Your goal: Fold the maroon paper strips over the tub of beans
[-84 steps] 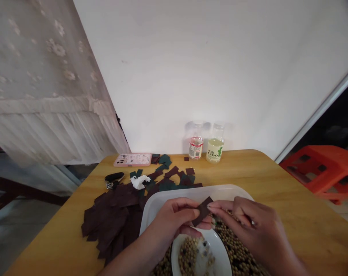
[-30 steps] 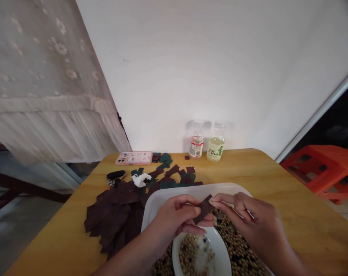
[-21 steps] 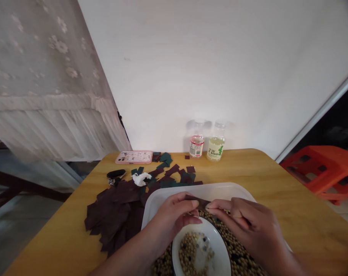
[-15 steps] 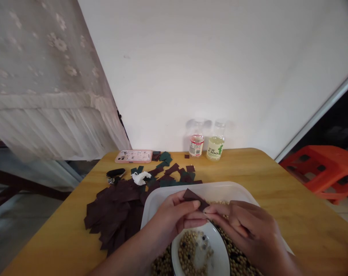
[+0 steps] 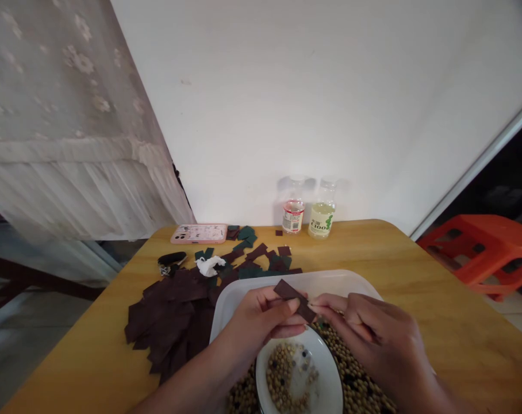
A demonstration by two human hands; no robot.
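Observation:
My left hand point(image 5: 265, 313) holds a dark brown rectangular strip point(image 5: 295, 299), the thumb lying on top and the fingers beneath. The strip slants down to the right above a white bowl point(image 5: 302, 388). My right hand point(image 5: 373, 333) is closed in a pinch, with thumb and forefinger at the strip's right edge; whatever lies between these fingertips is too small to make out. Pale round beads or beans point(image 5: 282, 376) and a few dark ones lie in the bowl. The bowl sits in a white tray point(image 5: 220, 310) among many more tan and dark beads point(image 5: 351, 368).
Left of the tray spreads a heap of dark brown pieces point(image 5: 175, 313), with green pieces point(image 5: 246, 236) behind. A phone point(image 5: 198, 233), a black object point(image 5: 172, 259), crumpled tissue point(image 5: 210, 265) and two bottles point(image 5: 293, 215) point(image 5: 322, 218) stand or lie farther back. An orange stool point(image 5: 480, 253) is at right.
My right fingertips have shifted slightly right and up along the strip, so its lower right end shows more. My left hand keeps its hold. The view has moved a little.

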